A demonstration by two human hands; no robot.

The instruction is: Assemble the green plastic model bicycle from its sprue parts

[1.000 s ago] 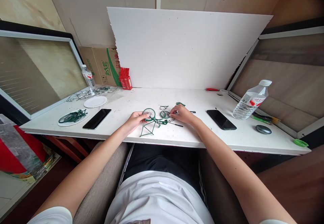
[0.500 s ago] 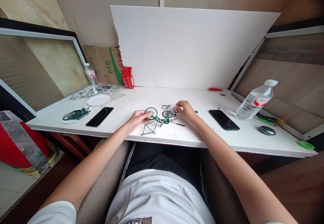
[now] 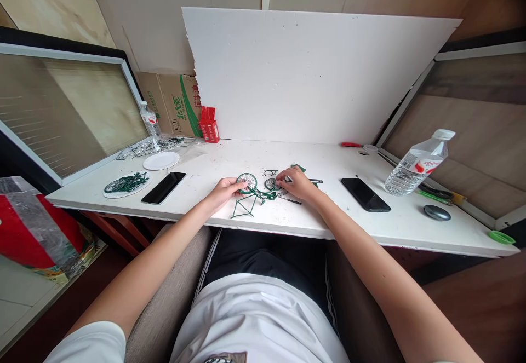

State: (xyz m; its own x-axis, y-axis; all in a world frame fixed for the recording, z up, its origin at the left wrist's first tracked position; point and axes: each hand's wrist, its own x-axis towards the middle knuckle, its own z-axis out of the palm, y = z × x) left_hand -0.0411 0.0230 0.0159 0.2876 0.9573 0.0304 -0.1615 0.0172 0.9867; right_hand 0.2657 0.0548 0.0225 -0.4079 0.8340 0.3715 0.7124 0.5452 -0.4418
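My left hand (image 3: 225,192) pinches the rim of a green model bicycle wheel (image 3: 246,183) between thumb and fingers. Joined to or lying against that wheel is a thin green bicycle frame (image 3: 244,207), low near the table's front edge. With fingers bent and tips together, my right hand (image 3: 299,184) is just over the small parts beside a second green wheel (image 3: 270,184); whatever is between its fingertips is too small to tell. Behind that wheel lies a small looped green part (image 3: 270,172). A slim dark tool (image 3: 292,201) rests below my right hand.
Phones lie to the left (image 3: 163,187) and right (image 3: 365,194). A plate (image 3: 110,194) of green parts, a white plate (image 3: 161,160) and a red box (image 3: 210,125) stand on the left. A water bottle (image 3: 419,163) and a mouse (image 3: 436,213) are on the right.
My right hand has shifted left and slightly down, closer to the second wheel, uncovering green parts behind it. My left hand keeps its hold on the wheel.
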